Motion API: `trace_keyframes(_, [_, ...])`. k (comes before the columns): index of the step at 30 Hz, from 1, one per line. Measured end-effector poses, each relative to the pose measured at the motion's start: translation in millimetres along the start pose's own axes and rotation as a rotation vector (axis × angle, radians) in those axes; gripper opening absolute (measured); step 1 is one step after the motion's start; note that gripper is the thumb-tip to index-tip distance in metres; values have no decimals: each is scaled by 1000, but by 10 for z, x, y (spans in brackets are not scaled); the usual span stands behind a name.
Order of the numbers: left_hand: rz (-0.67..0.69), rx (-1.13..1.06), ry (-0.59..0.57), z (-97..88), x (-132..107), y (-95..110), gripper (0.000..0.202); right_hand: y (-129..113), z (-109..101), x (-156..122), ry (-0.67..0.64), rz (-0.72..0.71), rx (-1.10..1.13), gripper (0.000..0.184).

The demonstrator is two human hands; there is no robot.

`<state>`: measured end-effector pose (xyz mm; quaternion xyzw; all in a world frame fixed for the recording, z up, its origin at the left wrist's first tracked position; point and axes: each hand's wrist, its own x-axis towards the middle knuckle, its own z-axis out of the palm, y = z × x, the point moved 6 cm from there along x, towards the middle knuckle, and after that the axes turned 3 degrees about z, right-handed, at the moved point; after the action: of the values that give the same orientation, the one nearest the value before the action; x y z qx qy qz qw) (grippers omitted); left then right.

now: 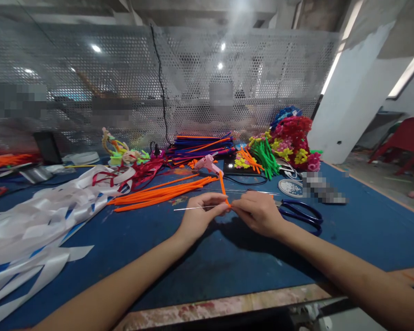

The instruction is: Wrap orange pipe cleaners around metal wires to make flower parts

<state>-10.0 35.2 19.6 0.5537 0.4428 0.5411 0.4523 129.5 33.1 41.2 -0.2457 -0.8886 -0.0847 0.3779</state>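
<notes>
My left hand (200, 214) is closed in a pinch on an orange pipe cleaner (222, 184), one end of which sticks up above the fingers. My right hand (258, 212) pinches the same pipe cleaner from the other side, fingertips almost touching the left ones. A thin, light-coloured rod (183, 209) pokes out to the left across my left hand; its other end is hidden by the fingers. Behind the hands lies a pink glue gun (207, 163). Loose orange pipe cleaners (162, 195) are spread beyond my left hand. Blue-handled scissors (301, 214) rest right of my right hand.
White ribbons (31, 216) cover the table's left side, with dark red ribbon (146, 172) behind. Purple and orange pipe cleaners (202, 147) are stacked at the back. Green pipe cleaners (265, 158), colourful fuzzy pieces (293, 138) and a dish of white beads (290, 187) occupy the right.
</notes>
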Motion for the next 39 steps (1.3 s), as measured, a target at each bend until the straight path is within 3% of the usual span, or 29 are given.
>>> trace_keyframes(6, [-38,-82,51,10,-11,-43,31,20,23,13,-44,19,137,20])
trace_keyframes(13, [97,41,-35,-2,42,92,24,21,-16,32,-50,87,355,17])
trace_keyframes(16, [109,65,-101,7,50,90,19,27,-11,32,-42,69,300,15])
trace_keyframes(20, [111,33,-173,41,46,28,30,52,24,9,-33,16,159,17])
trace_keyframes(23, [69,94,-148,33,55,-13,20,55,31,0,-21,-2,102,18])
trace_keyframes(26, [31,160,-122,-4,72,-16,29,33,43,4,-31,-10,88,18])
trace_keyframes(28, [146,308,-158,-14,78,62,21,20,63,10,-52,-15,97,18])
trace_keyframes(31, [491,611,-242,17,28,230,9,26,83,15,-67,-21,119,16])
trace_keyframes(34, [747,782,-215,27,-52,330,12,48,68,13,-45,-24,96,15])
trace_keyframes(36, [756,807,-177,22,-67,339,12,56,54,11,-34,-32,42,16])
trace_keyframes(39, [551,732,-151,4,-24,258,13,48,39,12,-39,-59,-37,20])
